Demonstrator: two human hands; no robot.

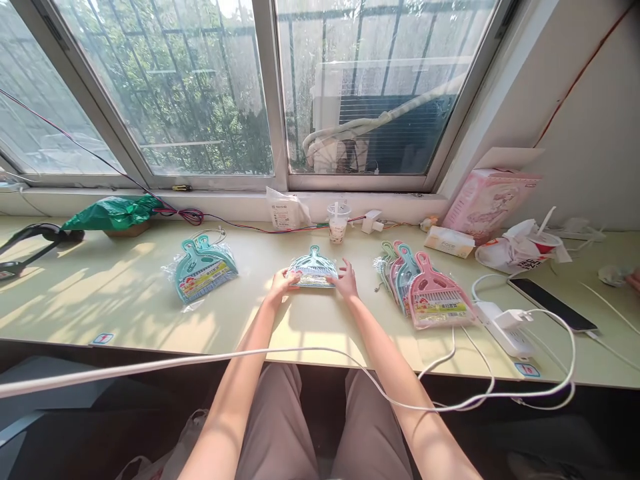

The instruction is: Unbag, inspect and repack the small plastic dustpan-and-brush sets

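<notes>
While both my arms reach forward over the table, my left hand grasps the left edge of the blue dustpan and my right hand grasps its right edge, with some fingers spread upward. The dustpan is straight ahead of me, between my hands, its handle pointing toward the window; a bright label shows across it. Whether it touches the table or is slightly raised, I cannot tell.

Well apart on the left lies the teal pile, in clear wrapping. On the right lies the mixed pile, a pink dustpan uppermost and blue, pink and green ones fanned out behind it. Just beyond my dustpan stands a cup with a straw, and a white packet is left of that. Beside the mixed pile sits a power strip, with a phone lying near it. A white cable crosses in front of my forearms.
</notes>
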